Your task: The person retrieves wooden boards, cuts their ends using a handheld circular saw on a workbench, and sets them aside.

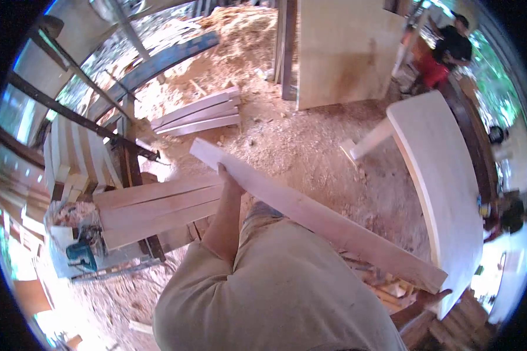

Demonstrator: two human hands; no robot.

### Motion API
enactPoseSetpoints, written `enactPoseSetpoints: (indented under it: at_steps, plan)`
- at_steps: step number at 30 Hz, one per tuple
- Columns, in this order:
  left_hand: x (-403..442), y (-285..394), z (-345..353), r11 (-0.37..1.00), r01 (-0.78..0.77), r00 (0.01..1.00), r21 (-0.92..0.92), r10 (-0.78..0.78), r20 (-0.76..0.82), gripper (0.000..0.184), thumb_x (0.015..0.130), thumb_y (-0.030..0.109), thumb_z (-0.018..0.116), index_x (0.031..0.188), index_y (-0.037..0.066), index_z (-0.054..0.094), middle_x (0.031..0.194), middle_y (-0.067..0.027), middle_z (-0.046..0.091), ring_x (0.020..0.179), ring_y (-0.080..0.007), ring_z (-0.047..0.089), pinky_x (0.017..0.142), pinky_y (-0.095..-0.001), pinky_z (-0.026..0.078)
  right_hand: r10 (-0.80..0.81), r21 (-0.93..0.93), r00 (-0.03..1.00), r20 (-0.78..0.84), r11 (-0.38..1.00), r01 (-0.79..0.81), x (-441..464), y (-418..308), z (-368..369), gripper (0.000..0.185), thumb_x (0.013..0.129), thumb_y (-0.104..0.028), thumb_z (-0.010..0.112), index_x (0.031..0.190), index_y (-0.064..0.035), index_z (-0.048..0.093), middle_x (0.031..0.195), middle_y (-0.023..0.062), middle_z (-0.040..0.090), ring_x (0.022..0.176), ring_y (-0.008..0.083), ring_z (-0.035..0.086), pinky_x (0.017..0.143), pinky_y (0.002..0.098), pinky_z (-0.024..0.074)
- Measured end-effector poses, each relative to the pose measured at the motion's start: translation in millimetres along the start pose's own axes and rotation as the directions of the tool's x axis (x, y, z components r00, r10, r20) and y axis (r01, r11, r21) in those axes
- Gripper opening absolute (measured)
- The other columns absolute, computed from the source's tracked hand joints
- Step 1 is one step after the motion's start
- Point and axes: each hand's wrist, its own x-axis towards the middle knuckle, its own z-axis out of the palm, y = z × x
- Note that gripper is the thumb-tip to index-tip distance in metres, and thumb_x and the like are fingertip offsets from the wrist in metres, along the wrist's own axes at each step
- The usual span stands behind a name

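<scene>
A long pale plank lies slantwise across the front of my body, from upper left to lower right. My left hand is closed on its edge near the upper left end, with most of the fingers hidden by the wood. Near the lower right end is my right hand, under the plank's corner; some fingers show stretched out beside the end, and the rest are hidden. Left of my left arm, several boards lie side by side on a bench, close to the plank's upper left end.
A curved pale tabletop stands at right. A blue power tool rests at lower left. More boards lie on the sawdust-covered ground. A large panel stands upright behind. Another person is at upper right.
</scene>
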Motion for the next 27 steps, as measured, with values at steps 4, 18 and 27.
enactPoseSetpoints:
  at_steps: [4, 18, 27]
  plan:
    - [39.4, 13.7, 10.7, 0.987, 0.024, 0.947, -0.157, 0.028, 0.320, 0.087, 0.080, 0.078, 0.042, 0.138, 0.013, 0.042, 0.131, -0.0165, 0.051, 0.121, -0.0407, 0.046, 0.098, -0.0597, 0.040, 0.209, -0.379, 0.921, 0.330, 0.922, -0.073, 125.7, -17.9, 96.4, 0.083, 0.084, -0.053, 0.059, 0.144, -0.0011, 0.034, 0.117, 0.0128, 0.059, 0.105, 0.0269, 0.057, 0.091, 0.0384, 0.0461]
    - [239.9, -105.9, 148.7, 0.910, 0.275, 0.910, -0.311, -0.350, -0.220, 0.053, 0.096, 0.048, 0.046, 0.129, 0.007, 0.048, 0.126, -0.0117, 0.055, 0.117, -0.0315, 0.051, 0.102, -0.0487, 0.041, 0.491, -0.861, 0.772, 0.405, 0.489, 0.140, 228.8, 132.5, 468.2, 0.102, 0.050, -0.038, 0.083, 0.135, -0.0010, 0.041, 0.105, 0.0092, 0.051, 0.101, 0.0255, 0.056, 0.089, 0.0346, 0.0478]
    - [368.3, -21.6, 205.5, 0.906, 0.131, 0.945, -0.403, -0.237, -0.226, 0.051, 0.094, 0.047, 0.051, 0.122, 0.004, 0.052, 0.113, -0.0144, 0.060, 0.101, -0.0338, 0.057, 0.096, -0.0503, 0.045, 0.740, -0.870, 0.460, 0.490, 0.380, 0.316, 251.5, 330.6, 703.1, 0.079, 0.062, -0.026, 0.080, 0.128, -0.0007, 0.046, 0.110, 0.0099, 0.052, 0.103, 0.0221, 0.054, 0.092, 0.0334, 0.0443]
